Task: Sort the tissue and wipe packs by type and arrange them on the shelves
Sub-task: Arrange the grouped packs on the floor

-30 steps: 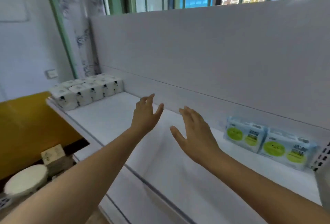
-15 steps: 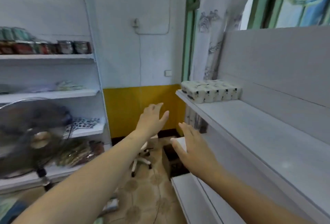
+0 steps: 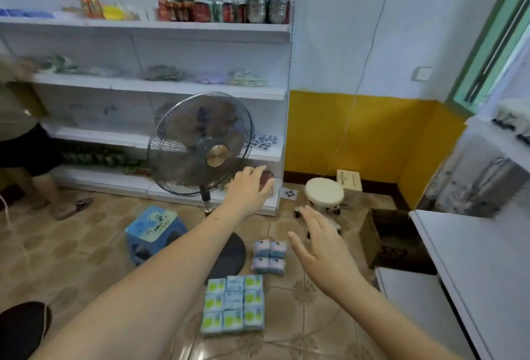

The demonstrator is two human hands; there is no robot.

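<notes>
Wipe packs point(image 3: 233, 303) with green circles lie on the tiled floor point(image 3: 71, 248) in a three-by-three block, near the viewer, below and between the two outstretched arms. Just beyond them sits a smaller block of four white tissue packs point(image 3: 269, 256), just left of the right hand point(image 3: 321, 248) and nearer than the left hand point(image 3: 249, 186). Both hands hover in the air with fingers spread and relaxed, holding nothing. A standing fan point(image 3: 202, 143) rises at the far left of the left hand, before white wall shelves point(image 3: 160, 87). A blue stool point(image 3: 153, 230) stands left of the packs, and the white shelf point(image 3: 470, 268) runs along the right.
</notes>
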